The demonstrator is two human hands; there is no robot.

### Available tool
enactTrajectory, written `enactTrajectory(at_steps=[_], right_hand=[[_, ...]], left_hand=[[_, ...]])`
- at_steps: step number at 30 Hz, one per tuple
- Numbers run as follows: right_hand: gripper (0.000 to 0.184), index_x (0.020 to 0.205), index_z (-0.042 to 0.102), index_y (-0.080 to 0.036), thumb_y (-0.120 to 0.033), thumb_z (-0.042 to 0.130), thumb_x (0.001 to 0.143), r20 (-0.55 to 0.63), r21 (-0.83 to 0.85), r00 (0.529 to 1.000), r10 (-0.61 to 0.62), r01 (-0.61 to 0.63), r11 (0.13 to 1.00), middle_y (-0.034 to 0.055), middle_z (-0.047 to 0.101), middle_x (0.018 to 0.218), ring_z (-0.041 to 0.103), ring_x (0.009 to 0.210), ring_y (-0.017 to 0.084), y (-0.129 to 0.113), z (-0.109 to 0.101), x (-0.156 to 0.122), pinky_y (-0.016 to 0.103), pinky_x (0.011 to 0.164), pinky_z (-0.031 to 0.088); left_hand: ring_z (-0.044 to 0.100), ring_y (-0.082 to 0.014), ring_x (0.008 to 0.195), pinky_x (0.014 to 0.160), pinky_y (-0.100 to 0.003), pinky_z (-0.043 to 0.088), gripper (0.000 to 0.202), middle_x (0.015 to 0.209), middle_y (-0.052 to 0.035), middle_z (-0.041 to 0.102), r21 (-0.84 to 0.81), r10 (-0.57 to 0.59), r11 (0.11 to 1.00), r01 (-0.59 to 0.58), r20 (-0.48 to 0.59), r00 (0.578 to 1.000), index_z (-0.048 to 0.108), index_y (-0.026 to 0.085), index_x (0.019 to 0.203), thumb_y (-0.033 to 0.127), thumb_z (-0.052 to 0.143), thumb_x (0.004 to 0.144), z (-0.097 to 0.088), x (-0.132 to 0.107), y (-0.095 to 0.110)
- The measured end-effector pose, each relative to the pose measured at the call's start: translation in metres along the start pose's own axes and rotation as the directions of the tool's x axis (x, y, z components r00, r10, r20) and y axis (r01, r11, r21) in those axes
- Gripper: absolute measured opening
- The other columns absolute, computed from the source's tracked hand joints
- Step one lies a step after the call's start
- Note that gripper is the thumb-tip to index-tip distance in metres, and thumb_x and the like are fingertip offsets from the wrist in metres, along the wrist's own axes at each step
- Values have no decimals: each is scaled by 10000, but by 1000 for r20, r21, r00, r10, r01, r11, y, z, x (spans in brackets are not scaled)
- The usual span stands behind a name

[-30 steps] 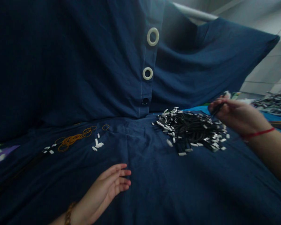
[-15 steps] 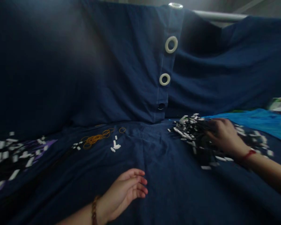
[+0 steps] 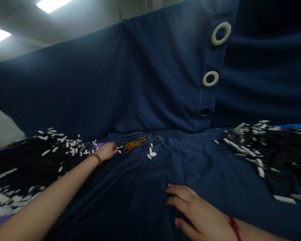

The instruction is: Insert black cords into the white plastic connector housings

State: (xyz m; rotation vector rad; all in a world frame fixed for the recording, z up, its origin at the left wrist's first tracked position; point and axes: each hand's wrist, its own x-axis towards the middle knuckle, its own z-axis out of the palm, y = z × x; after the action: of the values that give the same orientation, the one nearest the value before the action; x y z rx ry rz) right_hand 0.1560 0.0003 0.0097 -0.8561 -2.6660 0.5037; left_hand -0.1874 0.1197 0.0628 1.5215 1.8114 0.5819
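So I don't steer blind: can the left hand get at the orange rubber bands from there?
Probably yes: the left hand is just left of the orange rubber bands, and only a few small white pieces lie between. I can't tell whether its fingers already hold something.

Ceiling lights [image 3: 54,4] glare above dim cloth [image 3: 158,77].
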Motion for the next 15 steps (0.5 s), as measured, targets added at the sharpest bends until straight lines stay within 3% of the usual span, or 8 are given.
enactTrajectory(at_steps=[2, 7, 15], right_hand=[[365, 1135, 489, -209, -205, 449, 772, 12, 23, 1000, -21, 21, 1000, 42, 415, 1262, 302, 1221, 155, 6, -2, -2, 322, 1033, 255], [391, 1142, 484, -205, -209, 469, 751, 20, 45, 999, -32, 31, 999, 39, 408, 1266, 289, 1225, 154, 9, 1, -4, 320, 1039, 232], [377, 1144, 485, -218, -221, 465, 767, 1, 99, 999, -32, 32, 995, 39, 417, 1254, 296, 1216, 155, 11, 2, -6, 322, 1038, 221]], left_hand=[[548, -211, 912, 749, -411, 467, 285, 1096, -76, 533, 48, -51, 997, 54, -56, 997, 505, 160, 1072, 268, 504, 809, -11, 12, -15], [558, -208, 889, 735, -401, 473, 277, 1070, -69, 548, 18, -113, 993, 116, -127, 985, 515, 150, 1057, 271, 504, 809, -12, 23, -38], [570, -186, 848, 702, -379, 487, 277, 1047, -73, 556, -174, -114, 983, 65, -292, 950, 505, 152, 1065, 278, 487, 820, -24, 13, -31]])
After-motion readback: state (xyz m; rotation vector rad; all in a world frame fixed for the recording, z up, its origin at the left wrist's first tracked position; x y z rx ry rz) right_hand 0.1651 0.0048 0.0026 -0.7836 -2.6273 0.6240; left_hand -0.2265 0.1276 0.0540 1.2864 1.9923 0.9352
